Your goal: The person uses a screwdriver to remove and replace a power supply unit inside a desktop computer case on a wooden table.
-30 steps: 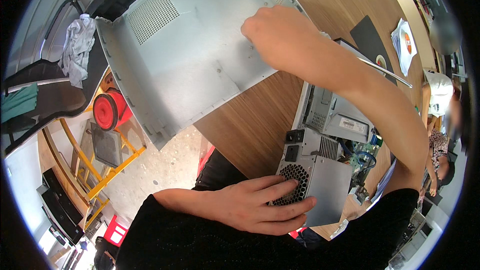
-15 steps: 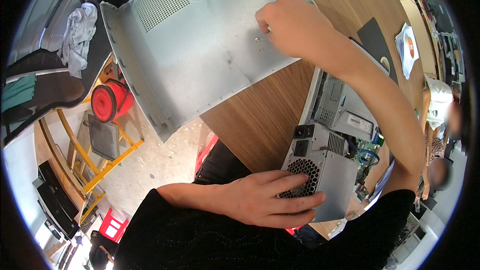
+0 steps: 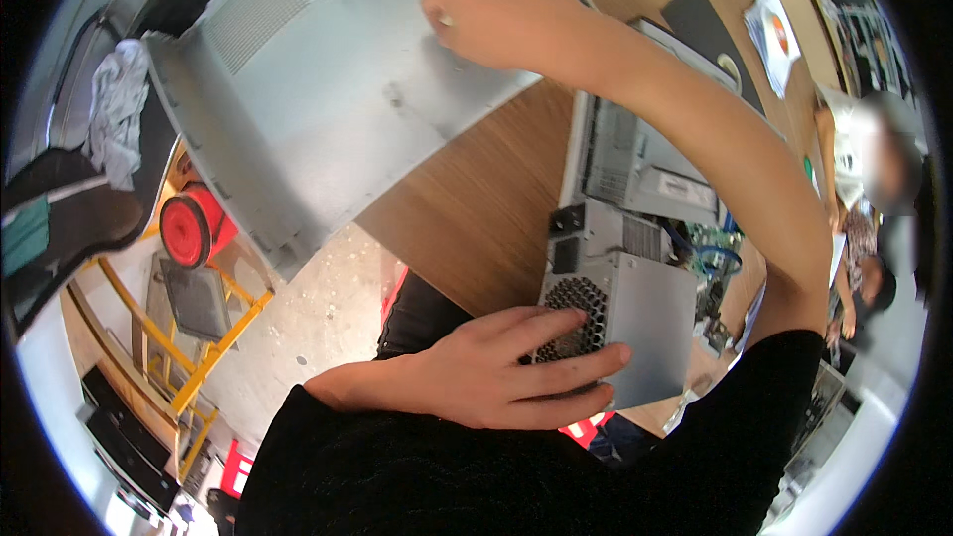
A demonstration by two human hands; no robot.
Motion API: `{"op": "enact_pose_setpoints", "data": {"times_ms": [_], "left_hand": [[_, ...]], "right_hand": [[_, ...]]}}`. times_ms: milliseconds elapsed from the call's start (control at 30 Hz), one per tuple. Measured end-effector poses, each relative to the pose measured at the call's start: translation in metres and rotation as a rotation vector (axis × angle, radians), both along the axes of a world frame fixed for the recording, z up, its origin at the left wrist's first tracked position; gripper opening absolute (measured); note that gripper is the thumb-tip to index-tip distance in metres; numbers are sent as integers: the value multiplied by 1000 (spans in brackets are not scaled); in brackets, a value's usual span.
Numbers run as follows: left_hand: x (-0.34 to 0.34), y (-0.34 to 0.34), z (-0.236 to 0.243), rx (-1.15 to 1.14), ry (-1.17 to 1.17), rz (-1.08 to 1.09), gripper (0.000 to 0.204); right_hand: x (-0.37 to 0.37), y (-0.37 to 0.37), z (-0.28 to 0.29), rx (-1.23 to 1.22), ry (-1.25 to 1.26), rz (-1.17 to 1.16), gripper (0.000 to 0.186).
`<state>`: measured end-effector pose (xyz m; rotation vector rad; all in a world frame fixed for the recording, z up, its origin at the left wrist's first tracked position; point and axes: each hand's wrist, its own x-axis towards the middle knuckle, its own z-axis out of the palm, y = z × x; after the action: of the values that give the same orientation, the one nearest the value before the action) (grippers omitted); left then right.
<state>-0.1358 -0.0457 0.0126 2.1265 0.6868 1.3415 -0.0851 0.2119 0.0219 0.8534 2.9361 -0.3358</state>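
My left hand lies with its fingers spread across the honeycomb grille and edge of a silver computer power supply. Its thumb is hidden. The power supply sits at the near end of an opened computer case, where cables and a green circuit board show. My right hand is closed above a large grey metal case cover; whatever its fingers pinch is too small or hidden to make out. A blurred dark spot marks the cover to the left of that hand.
The wooden table bears the cover and case. Beyond my right forearm lie a dark flat sheet and white papers. At left are a red round container and a yellow frame. Another person is at far right.
The whole view has shifted, with most things now further left and higher. My right hand stays closed over the cover and now hides where small screws lay. My left hand remains on the power supply.
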Motion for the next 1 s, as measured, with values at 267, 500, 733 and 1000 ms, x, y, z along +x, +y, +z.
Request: {"op": "enact_pose_setpoints", "data": {"times_ms": [267, 500, 733, 1000], "left_hand": [[3, 1, -1, -33, -2, 27, 32], [2, -1, -7, -32, -43, 31, 33], [1, 0, -4, -13, -11, 48, 34], [4, 2, -6, -7, -49, 37, 34]], "right_hand": [[108, -57, 102, -223, 187, 142, 11], [161, -98, 106, -217, 48, 221, 12], [151, -90, 115, -196, -49, 303, 14], [130, -91, 131, -157, -265, 370, 12]]}}
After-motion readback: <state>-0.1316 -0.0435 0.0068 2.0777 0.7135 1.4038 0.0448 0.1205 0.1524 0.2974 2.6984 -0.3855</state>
